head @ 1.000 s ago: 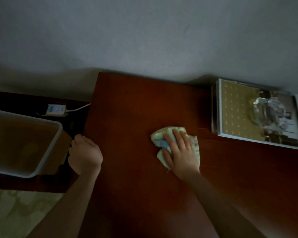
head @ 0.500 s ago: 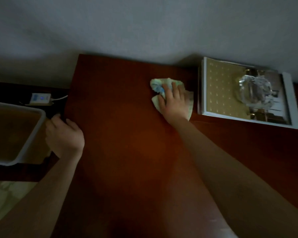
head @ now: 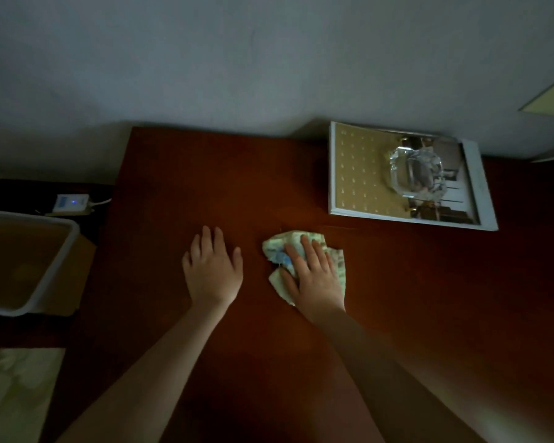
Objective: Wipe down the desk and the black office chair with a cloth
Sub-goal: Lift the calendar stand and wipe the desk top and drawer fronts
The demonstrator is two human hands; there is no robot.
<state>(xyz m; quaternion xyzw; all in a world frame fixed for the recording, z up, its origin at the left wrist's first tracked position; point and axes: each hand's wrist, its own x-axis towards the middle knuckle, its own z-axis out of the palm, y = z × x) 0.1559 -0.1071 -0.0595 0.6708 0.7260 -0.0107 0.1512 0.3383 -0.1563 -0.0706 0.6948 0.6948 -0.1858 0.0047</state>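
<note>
Pale cloth (head: 274,248) under flat, unclenched right hand (head: 314,278), left hand (head: 213,274) flat on desk (head: 413,314)

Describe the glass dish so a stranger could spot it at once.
Start at the brown desk; a white-edged booklet lies at its far right, by the wall. The dish sits on that booklet, the only clear, faceted thing there.

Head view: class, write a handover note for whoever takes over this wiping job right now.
Left hand: flat on the desk, holding nothing.
Right hand: fingers straight, pressing the cloth onto the desk's middle.
Done: wiping under way; how much is covered cannot be told.
Left: the area under the magazine and glass ashtray; the chair, not in view.
</note>
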